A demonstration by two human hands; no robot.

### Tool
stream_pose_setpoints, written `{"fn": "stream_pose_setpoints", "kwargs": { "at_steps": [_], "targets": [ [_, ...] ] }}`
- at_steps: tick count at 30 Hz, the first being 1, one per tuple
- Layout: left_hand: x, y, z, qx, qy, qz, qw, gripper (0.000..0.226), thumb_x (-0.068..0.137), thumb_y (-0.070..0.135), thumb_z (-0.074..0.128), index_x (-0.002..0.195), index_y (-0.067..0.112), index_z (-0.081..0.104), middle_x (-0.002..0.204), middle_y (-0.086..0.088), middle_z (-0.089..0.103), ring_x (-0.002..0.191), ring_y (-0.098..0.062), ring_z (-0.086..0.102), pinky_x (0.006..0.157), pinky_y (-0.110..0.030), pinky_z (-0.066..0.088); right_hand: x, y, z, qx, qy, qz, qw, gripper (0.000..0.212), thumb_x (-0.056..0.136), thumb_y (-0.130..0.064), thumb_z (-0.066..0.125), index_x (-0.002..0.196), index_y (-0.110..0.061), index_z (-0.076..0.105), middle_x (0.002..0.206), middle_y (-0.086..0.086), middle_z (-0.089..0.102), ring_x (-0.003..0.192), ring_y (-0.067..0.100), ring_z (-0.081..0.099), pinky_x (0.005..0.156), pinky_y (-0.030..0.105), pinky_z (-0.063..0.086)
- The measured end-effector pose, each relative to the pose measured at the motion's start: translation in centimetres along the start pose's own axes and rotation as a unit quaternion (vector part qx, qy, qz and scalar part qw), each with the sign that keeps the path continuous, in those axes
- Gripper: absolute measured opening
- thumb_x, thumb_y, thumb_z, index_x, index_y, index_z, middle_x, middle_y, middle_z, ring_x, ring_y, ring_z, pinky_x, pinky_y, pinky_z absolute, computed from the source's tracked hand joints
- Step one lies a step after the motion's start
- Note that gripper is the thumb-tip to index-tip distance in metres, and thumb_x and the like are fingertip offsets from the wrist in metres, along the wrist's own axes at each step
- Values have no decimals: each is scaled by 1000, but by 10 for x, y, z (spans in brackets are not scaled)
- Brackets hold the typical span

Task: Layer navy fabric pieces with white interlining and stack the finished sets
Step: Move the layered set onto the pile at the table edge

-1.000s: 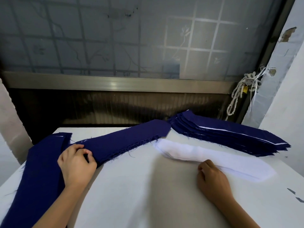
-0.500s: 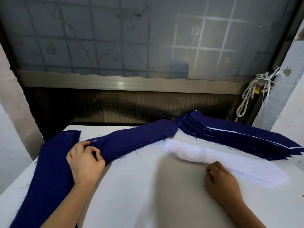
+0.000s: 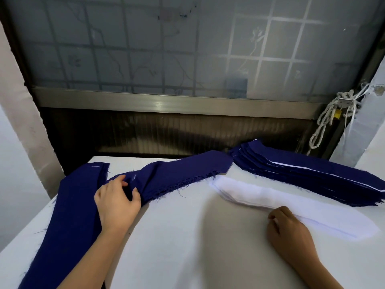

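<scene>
A long pile of navy fabric pieces runs from the table's left side up toward the back middle. My left hand lies on its near end, fingers curled and pinching the top navy layer. A pile of white interlining pieces lies at the right middle. My right hand rests at its near edge, with curled fingertips pinching the edge of the top white piece. Behind it sits a stack of finished navy sets with thin white edges showing between layers.
The white table fills the lower view. A dark wall panel and a frosted window stand right behind it. A knotted white rope hangs at the back right next to a white wall.
My left thumb has spread a little on the navy pile; the grip stays the same. My right hand stays at the interlining's edge. The view has shifted slightly.
</scene>
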State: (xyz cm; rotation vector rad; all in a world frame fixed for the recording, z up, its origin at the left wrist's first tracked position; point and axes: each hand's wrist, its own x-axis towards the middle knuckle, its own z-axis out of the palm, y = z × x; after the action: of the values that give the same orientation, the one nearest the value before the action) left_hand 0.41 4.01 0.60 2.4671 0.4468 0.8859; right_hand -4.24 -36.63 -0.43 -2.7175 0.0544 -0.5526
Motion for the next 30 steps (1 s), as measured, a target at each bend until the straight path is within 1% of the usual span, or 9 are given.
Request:
{"fn": "stream_pose_setpoints", "kwargs": {
  "at_steps": [3, 7, 9, 11, 14, 17, 24, 27, 30],
  "targets": [
    [-3, -2, 1, 5, 12, 28, 1000, 38, 83, 20, 72, 119, 8, 63, 89, 1, 61, 99, -27, 55, 103, -49, 34, -1, -2, 0, -1, 2, -2, 1000, 9, 81, -6, 61, 78, -14, 58, 90, 1, 56, 64, 28, 58, 55, 35, 46],
    [1, -4, 3, 24, -18, -53, 998, 47, 85, 30, 71, 125, 7, 62, 130, -14, 55, 127, -36, 43, 112, -51, 26, 0, -3, -1, 0, 0, -2, 1000, 9, 82, -6, 60, 79, -14, 58, 91, 2, 56, 64, 29, 58, 56, 36, 46],
    [4, -5, 3, 7, -30, -66, 997, 38, 85, 29, 71, 116, 9, 67, 135, -13, 52, 131, -35, 39, 115, -50, 23, -1, -4, -2, 1, 0, 3, 1000, 9, 82, -6, 60, 79, -14, 58, 91, 1, 56, 64, 28, 57, 56, 35, 46],
    [3, -5, 3, -10, -26, -57, 998, 24, 83, 25, 73, 102, 11, 70, 129, -10, 56, 128, -34, 42, 116, -50, 23, -2, -4, -2, 0, -2, 4, 1000, 10, 82, -6, 60, 80, -15, 57, 91, 0, 56, 64, 28, 57, 57, 35, 46],
    [-2, -5, 0, -36, 11, -21, 999, 12, 79, 14, 76, 83, 15, 65, 103, -4, 63, 112, -31, 51, 111, -51, 28, -2, -4, -2, 1, -4, 5, 1000, 9, 83, -6, 60, 80, -15, 57, 92, 1, 56, 64, 28, 57, 57, 35, 46],
    [-4, -5, 0, -32, 34, 11, 999, 15, 81, 14, 73, 92, 15, 64, 87, 1, 64, 95, -27, 57, 108, -47, 30, -3, -4, -3, -1, -5, 5, 1000, 9, 83, -7, 60, 81, -16, 57, 92, 0, 56, 66, 27, 57, 59, 35, 46],
    [-4, -8, 3, -44, 87, 17, 995, 35, 88, 15, 70, 122, 12, 59, 92, -5, 66, 88, -25, 57, 102, -48, 36, -2, -6, -3, -3, -8, 8, 1000, 9, 84, -8, 60, 80, -16, 58, 92, 0, 56, 66, 26, 57, 59, 34, 47],
    [-1, -12, 5, -65, 163, 25, 984, 26, 90, 10, 69, 115, 6, 66, 93, -11, 68, 85, -31, 58, 91, -50, 40, -2, -6, -4, -3, -9, 10, 1000, 8, 84, -8, 60, 82, -15, 58, 93, 0, 57, 65, 26, 58, 58, 34, 46],
    [-3, -12, 9, -74, 217, 121, 966, 14, 93, 9, 65, 103, 6, 73, 92, -10, 71, 84, -31, 60, 85, -45, 39, -2, -6, -4, -4, -12, 9, 1000, 7, 85, -9, 60, 82, -15, 58, 93, -1, 56, 64, 24, 56, 57, 32, 44]
  ]
}}
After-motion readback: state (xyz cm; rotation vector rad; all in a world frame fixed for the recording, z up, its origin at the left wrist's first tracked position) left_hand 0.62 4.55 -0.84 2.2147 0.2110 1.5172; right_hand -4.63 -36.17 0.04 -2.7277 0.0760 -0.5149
